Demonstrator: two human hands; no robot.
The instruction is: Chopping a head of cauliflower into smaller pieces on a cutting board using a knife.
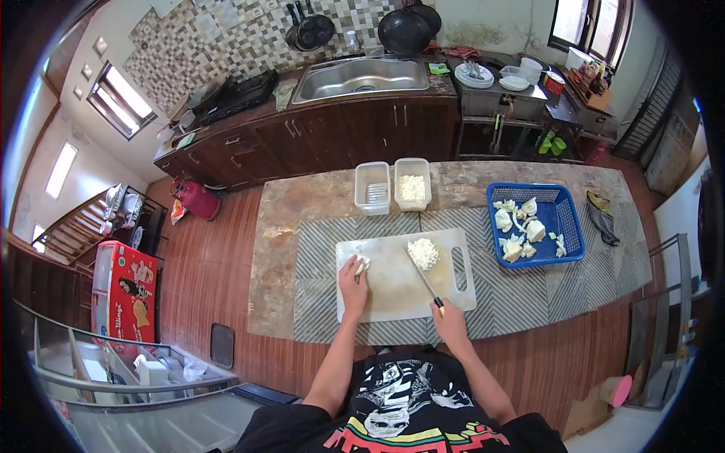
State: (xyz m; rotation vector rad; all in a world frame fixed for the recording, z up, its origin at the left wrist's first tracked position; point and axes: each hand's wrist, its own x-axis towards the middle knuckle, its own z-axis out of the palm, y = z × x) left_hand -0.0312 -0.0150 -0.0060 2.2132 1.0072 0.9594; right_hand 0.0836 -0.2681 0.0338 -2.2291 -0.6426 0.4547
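Observation:
A white plastic cutting board (391, 289) lies before me on the table, its handle slot to the right. My left hand (353, 276) rests at the board's left side, fingers on a small piece of white cabbage (363, 263) that they partly cover. In my right hand (447, 317) is a kitchen knife (423, 278), gripped by its handle near the board's lower right edge. The blade points up and left, its tip beside a heap of finely chopped cabbage (423, 253).
Behind the board stand a clear plastic container (372, 204) and another container (412, 206) holding chopped cabbage. To the right is a blue plastic basket (576, 226) with cabbage chunks (534, 230). A dark cloth-like item (601, 218) lies beyond it. The table's front edge (391, 342) runs close to my body.

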